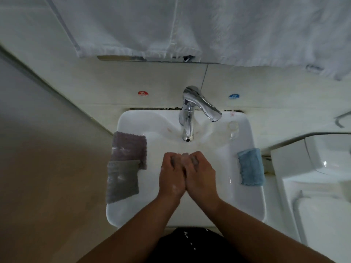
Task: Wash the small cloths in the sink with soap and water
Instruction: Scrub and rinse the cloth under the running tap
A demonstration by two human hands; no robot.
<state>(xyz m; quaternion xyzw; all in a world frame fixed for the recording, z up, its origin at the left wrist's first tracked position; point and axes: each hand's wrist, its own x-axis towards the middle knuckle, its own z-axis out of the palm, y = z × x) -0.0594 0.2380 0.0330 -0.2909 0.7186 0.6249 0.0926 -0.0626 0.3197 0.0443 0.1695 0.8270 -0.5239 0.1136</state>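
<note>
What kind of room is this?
Most likely a small bathroom: a white sink with a chrome faucet, white towels hanging above it, and a red sticker and a blue sticker, likely hot and cold marks, on the tiled wall. The white fixture at right may be a toilet.

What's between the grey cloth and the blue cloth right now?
Head view: left hand and right hand, pressed together over the sink basin; otherwise bare porcelain. What they hold is blurred.
</note>
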